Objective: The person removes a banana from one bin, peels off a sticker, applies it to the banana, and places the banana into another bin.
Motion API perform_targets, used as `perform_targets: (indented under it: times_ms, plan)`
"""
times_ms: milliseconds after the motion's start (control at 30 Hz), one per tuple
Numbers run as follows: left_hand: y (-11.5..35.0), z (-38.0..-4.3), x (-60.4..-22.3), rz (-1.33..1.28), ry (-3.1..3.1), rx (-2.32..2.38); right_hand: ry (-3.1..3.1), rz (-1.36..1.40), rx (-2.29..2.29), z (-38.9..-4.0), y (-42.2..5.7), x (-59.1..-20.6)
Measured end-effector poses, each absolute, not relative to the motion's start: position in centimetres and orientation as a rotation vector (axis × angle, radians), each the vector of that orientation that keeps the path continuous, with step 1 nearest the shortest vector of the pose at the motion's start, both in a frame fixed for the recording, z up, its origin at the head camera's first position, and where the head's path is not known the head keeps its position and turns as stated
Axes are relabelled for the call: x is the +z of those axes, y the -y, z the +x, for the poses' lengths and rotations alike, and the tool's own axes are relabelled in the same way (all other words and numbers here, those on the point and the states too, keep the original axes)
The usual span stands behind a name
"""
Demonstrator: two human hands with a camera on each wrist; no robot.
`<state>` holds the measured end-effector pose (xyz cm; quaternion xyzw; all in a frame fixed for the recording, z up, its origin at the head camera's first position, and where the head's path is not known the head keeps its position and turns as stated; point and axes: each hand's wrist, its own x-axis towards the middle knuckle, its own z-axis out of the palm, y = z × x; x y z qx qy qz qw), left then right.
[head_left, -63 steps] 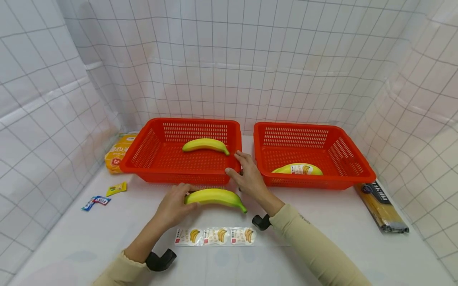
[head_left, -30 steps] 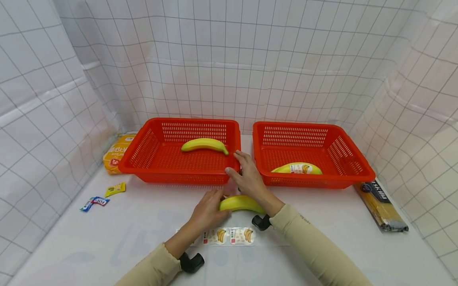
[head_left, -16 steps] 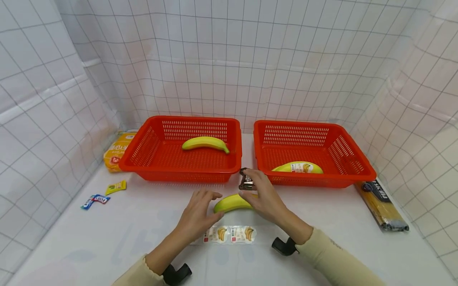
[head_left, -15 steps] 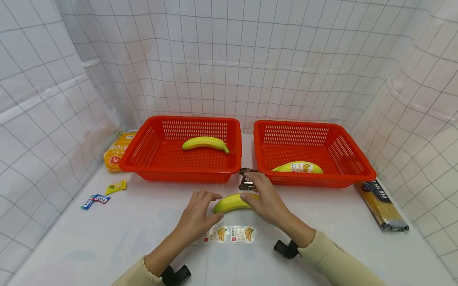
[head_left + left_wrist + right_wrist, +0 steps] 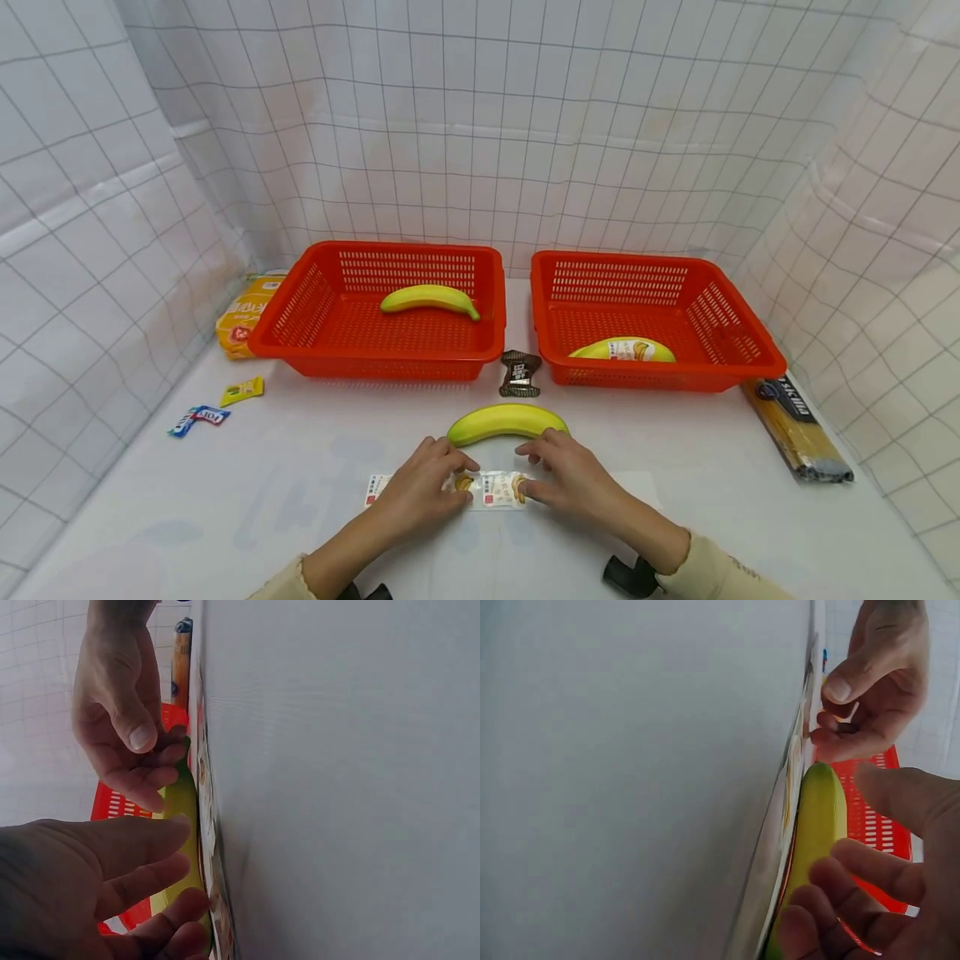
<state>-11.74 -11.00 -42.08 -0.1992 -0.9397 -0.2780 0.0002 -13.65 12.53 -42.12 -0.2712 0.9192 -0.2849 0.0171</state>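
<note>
A yellow-green banana [image 5: 506,421] lies on the white table in front of the two baskets. Just nearer than it is a strip of white stickers [image 5: 495,498] printed with bananas. My left hand [image 5: 426,490] hovers over the strip's left half and hides part of it, fingers loosely bent and holding nothing. Over the strip's right end, my right hand [image 5: 573,482] has its thumb and fingers apart, fingertips close by the banana's right end. Both wrist views show the banana [image 5: 823,810] beyond the relaxed fingers.
The left red basket [image 5: 390,369] holds one banana [image 5: 429,300]. A banana with a sticker [image 5: 632,350] lies in the right red basket [image 5: 652,377]. Around them are a brown packet [image 5: 519,372], small candies [image 5: 242,390], an orange bag [image 5: 246,321] and a pasta pack [image 5: 806,442].
The left hand slid the banana to the right and let go of it. The right hand left the left basket's corner, uncovering the brown packet. Both hands came back toward the sticker strip.
</note>
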Motion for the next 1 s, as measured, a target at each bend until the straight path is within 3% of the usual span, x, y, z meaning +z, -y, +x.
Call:
perform_targets:
  times_ms: [367,1000]
  plan:
    - [11.0,-11.79,-43.19,-0.695,2.929,-0.834,-2.891,-0.962,-0.657,-13.42,-12.55,-43.06]
    - [10.96,-11.64,-43.0,-0.7,2.938,-0.829,-2.912,-0.929,-0.523,-12.88,-12.07,-42.9]
